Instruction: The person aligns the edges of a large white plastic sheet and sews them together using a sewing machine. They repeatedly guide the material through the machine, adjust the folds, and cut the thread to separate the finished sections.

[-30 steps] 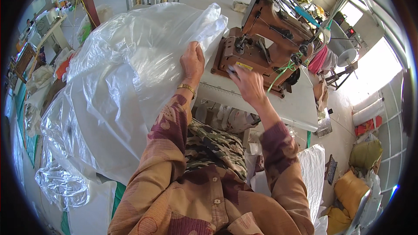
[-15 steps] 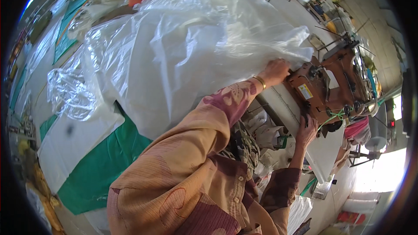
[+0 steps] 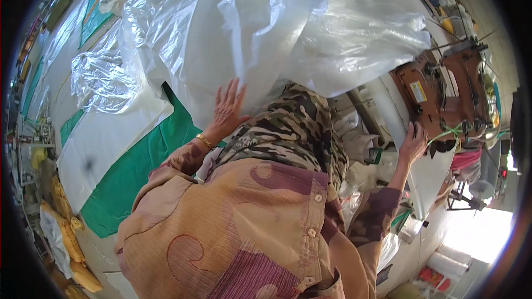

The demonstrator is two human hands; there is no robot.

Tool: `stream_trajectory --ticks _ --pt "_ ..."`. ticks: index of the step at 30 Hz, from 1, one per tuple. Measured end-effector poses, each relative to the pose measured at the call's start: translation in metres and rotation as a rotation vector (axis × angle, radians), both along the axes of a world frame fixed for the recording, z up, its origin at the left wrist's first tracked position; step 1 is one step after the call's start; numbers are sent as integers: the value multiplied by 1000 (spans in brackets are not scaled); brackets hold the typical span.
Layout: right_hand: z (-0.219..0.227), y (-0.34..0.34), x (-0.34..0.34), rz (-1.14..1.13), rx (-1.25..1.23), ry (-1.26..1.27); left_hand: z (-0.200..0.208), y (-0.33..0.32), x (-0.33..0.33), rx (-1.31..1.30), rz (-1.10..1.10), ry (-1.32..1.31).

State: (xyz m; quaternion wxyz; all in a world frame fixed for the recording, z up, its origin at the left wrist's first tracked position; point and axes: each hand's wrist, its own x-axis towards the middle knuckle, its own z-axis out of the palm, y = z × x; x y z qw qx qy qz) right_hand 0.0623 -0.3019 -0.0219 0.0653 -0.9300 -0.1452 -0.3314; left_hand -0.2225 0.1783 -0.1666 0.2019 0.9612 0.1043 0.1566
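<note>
A large sheet of clear plastic film (image 3: 260,39) lies in loose folds across the work surface and over part of my lap. My left hand (image 3: 224,112) is open, fingers spread, over the film's near edge; whether it presses on it I cannot tell. To the right stands a brown sewing machine (image 3: 424,91), with the film's right corner reaching its far side. My right hand (image 3: 413,143) is at the machine's near edge, fingers bent and close together around something I cannot make out.
Green cloth (image 3: 144,174) and a white sheet (image 3: 105,149) lie at the left. A green cord (image 3: 448,132) hangs on the machine. Yellow bundles (image 3: 69,243) lie at the lower left. Crowded shelves (image 3: 438,3) stand at the far right.
My left hand has left the film beside the machine and moved left and nearer to me, opening. My right hand stays by the machine. The near part of the film has shifted, uncovering my camouflage trousers.
</note>
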Motion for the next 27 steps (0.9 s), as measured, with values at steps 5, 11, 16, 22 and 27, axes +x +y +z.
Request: stream_trajectory --ticks 5,11,16,22,27 --pt "-12 -10 2 -12 26 15 -51 19 -2 260 149 85" --pt "-2 -4 1 -16 27 -81 -82 58 15 127 172 -162" --pt "11 27 -22 83 -70 -290 -13 64 17 -295 126 -431" --pt "22 171 -20 167 477 361 108 59 19 -1350 -72 -776" --pt "11 253 77 190 791 246 191 26 24 -1918 -282 -795"
